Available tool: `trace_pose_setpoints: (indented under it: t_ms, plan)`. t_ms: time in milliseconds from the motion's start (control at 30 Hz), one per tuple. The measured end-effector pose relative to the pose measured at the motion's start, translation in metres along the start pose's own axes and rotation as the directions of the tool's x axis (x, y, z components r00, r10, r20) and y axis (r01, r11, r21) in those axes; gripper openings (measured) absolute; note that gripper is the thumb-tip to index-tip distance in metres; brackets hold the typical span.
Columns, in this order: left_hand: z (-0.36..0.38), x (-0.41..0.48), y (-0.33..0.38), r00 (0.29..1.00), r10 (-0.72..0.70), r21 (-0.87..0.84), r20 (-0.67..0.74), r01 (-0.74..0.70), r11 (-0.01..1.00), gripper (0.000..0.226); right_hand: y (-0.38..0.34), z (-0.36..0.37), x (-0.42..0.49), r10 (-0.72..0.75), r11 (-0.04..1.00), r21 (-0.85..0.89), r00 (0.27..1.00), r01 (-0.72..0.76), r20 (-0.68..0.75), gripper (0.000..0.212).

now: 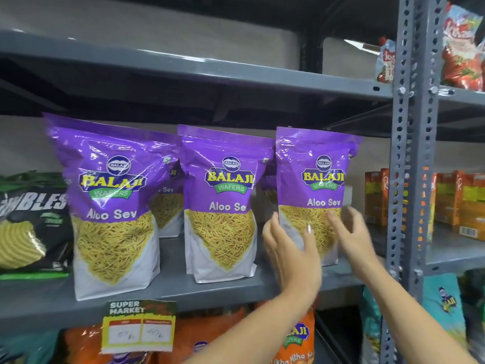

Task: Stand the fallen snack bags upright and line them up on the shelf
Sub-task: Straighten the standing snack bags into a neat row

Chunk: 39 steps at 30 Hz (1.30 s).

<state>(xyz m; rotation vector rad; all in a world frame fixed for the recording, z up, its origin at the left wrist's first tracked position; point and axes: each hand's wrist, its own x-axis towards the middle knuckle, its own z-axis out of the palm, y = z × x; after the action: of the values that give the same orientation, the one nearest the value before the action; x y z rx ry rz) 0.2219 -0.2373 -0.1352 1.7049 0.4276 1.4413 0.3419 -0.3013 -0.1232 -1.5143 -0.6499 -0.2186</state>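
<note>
Three purple Balaji Aloo Sev bags stand upright in a row on the grey shelf (168, 290): a left bag (112, 206), a middle bag (223, 206) and a right bag (315, 179). More purple bags (168, 203) stand behind them. My left hand (291, 250) grips the right bag's lower left edge, thumb across its front. My right hand (349, 232) is blurred, its fingers spread against the bag's lower right side.
A dark chips bag (31, 222) stands at the far left. A perforated grey post (409, 153) rises just right of the right bag, with orange cartons (375, 195) beyond it. A price tag (139, 327) hangs from the shelf edge. Orange bags (296, 345) fill the shelf below.
</note>
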Motion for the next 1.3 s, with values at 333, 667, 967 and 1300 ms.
trace_pose_setpoints:
  t_ms: [333, 667, 967, 1300]
  plan:
    - [-0.151, 0.037, -0.025, 0.989, 0.080, 0.387, -0.124, -0.025, 0.922, 0.121, -0.092, 0.095, -0.035, -0.217, 0.970, 0.155, 0.957, 0.189, 0.191, 0.022]
    - [-0.153, 0.055, -0.038, 0.992, -0.094, 0.453, 0.088, 0.044, 0.890, 0.140, -0.128, 0.137, 0.004, 0.101, 0.819, 0.524, 0.958, -0.234, 0.270, 0.020]
    - [-0.157, 0.054, -0.042, 0.992, -0.067, 0.398, 0.110, 0.018, 0.917, 0.135, -0.138, 0.141, 0.003, 0.128, 0.795, 0.572, 0.977, -0.203, 0.169, 0.033]
    - [-0.202, 0.005, -0.020, 0.976, 0.213, 0.293, 0.036, -0.214, 0.932, 0.088, -0.121, 0.157, -0.094, -0.194, 0.929, 0.274, 0.957, 0.249, -0.214, 0.047]
